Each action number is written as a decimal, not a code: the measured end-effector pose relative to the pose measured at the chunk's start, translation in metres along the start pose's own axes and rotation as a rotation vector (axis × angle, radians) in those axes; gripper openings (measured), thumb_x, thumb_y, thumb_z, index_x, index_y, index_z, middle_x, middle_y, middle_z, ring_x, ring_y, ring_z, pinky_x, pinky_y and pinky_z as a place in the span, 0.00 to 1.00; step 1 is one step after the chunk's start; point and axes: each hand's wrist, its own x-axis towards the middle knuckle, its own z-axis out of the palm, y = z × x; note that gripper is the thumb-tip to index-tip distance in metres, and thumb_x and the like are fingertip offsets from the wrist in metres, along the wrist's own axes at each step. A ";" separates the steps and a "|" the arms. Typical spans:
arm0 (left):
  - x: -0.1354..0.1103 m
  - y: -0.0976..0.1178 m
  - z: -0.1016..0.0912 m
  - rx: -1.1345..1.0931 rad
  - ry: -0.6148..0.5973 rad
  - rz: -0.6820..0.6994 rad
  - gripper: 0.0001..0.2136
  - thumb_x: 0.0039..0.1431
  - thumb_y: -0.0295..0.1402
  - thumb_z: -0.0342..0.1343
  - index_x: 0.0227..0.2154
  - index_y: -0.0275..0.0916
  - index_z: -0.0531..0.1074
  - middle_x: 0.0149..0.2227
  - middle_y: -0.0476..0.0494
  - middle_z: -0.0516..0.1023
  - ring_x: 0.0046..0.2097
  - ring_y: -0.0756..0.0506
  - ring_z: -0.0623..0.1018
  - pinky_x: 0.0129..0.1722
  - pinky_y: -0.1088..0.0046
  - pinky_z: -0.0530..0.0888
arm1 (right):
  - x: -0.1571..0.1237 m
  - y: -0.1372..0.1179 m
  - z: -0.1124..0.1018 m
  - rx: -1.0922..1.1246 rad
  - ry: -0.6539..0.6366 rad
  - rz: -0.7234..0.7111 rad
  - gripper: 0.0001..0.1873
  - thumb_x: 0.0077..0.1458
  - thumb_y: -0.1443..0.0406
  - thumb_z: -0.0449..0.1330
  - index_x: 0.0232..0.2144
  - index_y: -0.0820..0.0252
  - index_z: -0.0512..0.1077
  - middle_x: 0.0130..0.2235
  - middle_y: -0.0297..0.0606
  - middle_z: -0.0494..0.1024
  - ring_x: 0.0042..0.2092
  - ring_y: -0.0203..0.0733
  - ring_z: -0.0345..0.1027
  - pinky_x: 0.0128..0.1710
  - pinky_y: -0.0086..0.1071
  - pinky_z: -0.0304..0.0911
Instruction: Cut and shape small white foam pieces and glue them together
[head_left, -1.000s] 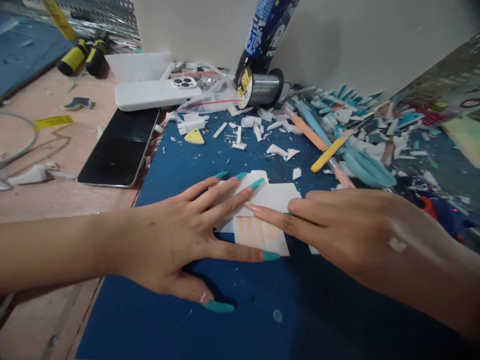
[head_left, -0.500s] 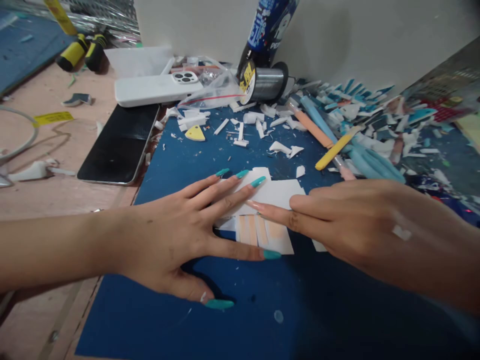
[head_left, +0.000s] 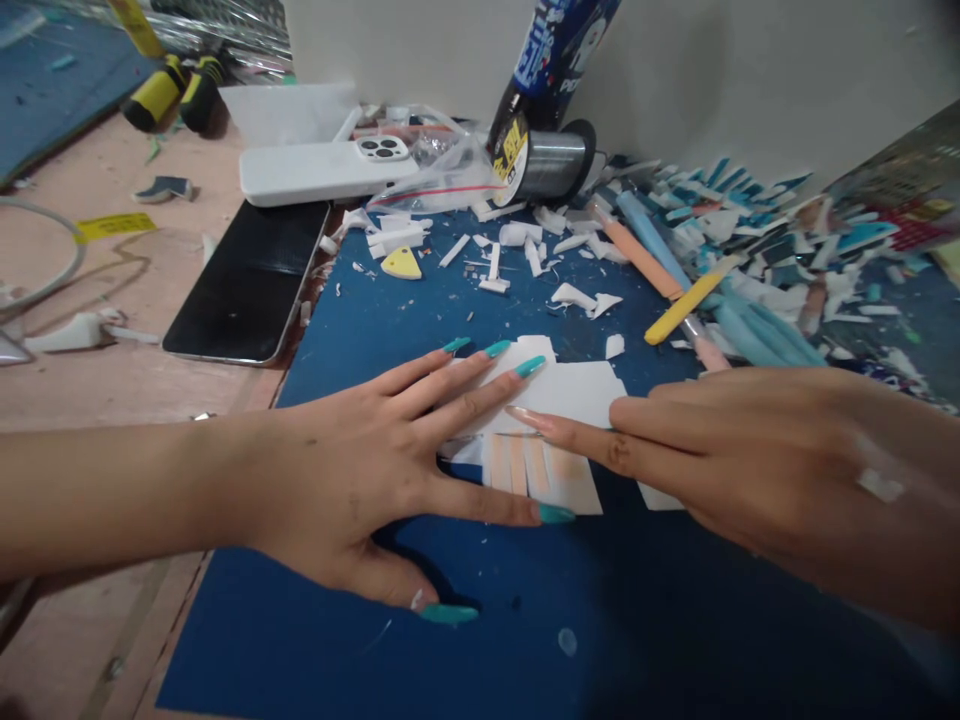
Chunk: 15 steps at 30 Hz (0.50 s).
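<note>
Smooth, plain grey upright wall (head_left: pixel 420 60) across the back, faint shadow on it. Flat, pale-pink surface (head_left: pixel 75 170) at left, scuffed. Slanted grey perforated panel (head_left: pixel 907 160) far right, blurred. Light dim; lower right darkest.

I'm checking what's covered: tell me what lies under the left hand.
The left hand lies over white sheeting, a peach-striped white piece and the blue mat; their uncovered parts show around its fingers. Whatever its palm covers cannot be seen.
</note>
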 end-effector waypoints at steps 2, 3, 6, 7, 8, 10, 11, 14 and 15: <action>0.001 -0.001 0.001 0.004 0.002 0.003 0.32 0.59 0.56 0.49 0.64 0.55 0.54 0.70 0.27 0.34 0.67 0.22 0.38 0.56 0.29 0.50 | 0.000 0.001 0.000 0.009 0.001 -0.016 0.27 0.64 0.76 0.36 0.61 0.58 0.57 0.31 0.35 0.77 0.27 0.41 0.69 0.25 0.38 0.55; 0.001 -0.001 0.001 0.008 0.005 0.004 0.32 0.59 0.56 0.48 0.64 0.54 0.54 0.70 0.27 0.35 0.67 0.22 0.38 0.56 0.29 0.50 | 0.001 0.001 0.000 0.006 -0.003 -0.012 0.27 0.64 0.76 0.36 0.61 0.57 0.57 0.31 0.35 0.77 0.28 0.41 0.69 0.25 0.39 0.55; 0.001 -0.002 0.002 0.020 0.015 0.012 0.32 0.59 0.55 0.49 0.64 0.54 0.54 0.70 0.28 0.35 0.67 0.22 0.38 0.56 0.29 0.50 | 0.003 0.001 -0.002 -0.015 0.006 0.003 0.27 0.63 0.76 0.36 0.61 0.57 0.58 0.33 0.35 0.78 0.29 0.41 0.69 0.27 0.39 0.56; 0.001 -0.002 0.002 0.025 0.020 0.016 0.32 0.59 0.55 0.48 0.64 0.54 0.53 0.70 0.28 0.35 0.67 0.22 0.38 0.56 0.29 0.51 | 0.003 0.001 -0.004 -0.018 0.015 0.010 0.28 0.63 0.76 0.37 0.61 0.57 0.58 0.34 0.35 0.78 0.29 0.41 0.69 0.27 0.39 0.55; 0.001 -0.002 0.002 0.032 0.027 0.017 0.32 0.59 0.55 0.48 0.64 0.54 0.53 0.70 0.29 0.35 0.67 0.22 0.38 0.56 0.29 0.51 | 0.002 0.001 -0.006 -0.014 0.026 0.015 0.28 0.63 0.76 0.37 0.61 0.57 0.58 0.35 0.35 0.78 0.30 0.41 0.69 0.27 0.39 0.55; 0.000 -0.002 0.003 0.046 0.040 0.016 0.32 0.59 0.56 0.49 0.64 0.56 0.52 0.70 0.29 0.34 0.67 0.22 0.39 0.56 0.29 0.51 | -0.001 0.000 -0.013 -0.011 0.006 0.027 0.28 0.63 0.75 0.38 0.63 0.56 0.55 0.35 0.36 0.78 0.31 0.41 0.69 0.26 0.38 0.52; 0.000 -0.002 0.003 0.052 0.045 0.017 0.33 0.58 0.56 0.49 0.65 0.57 0.51 0.70 0.29 0.34 0.67 0.21 0.39 0.56 0.29 0.51 | -0.003 -0.002 -0.016 -0.018 -0.021 0.040 0.28 0.64 0.74 0.38 0.64 0.55 0.53 0.33 0.36 0.77 0.31 0.41 0.69 0.26 0.38 0.51; 0.001 -0.002 0.003 0.060 0.045 0.037 0.32 0.58 0.55 0.50 0.64 0.59 0.50 0.70 0.30 0.34 0.67 0.20 0.39 0.55 0.28 0.53 | -0.012 -0.008 -0.025 -0.054 -0.138 0.112 0.29 0.66 0.70 0.32 0.67 0.48 0.46 0.27 0.35 0.73 0.29 0.44 0.67 0.27 0.39 0.49; 0.001 -0.002 0.003 0.064 0.041 0.045 0.32 0.58 0.55 0.50 0.64 0.60 0.50 0.70 0.30 0.34 0.67 0.20 0.39 0.54 0.28 0.53 | -0.015 -0.012 -0.027 -0.067 -0.164 0.144 0.29 0.67 0.68 0.30 0.67 0.45 0.44 0.26 0.34 0.72 0.28 0.43 0.67 0.26 0.39 0.50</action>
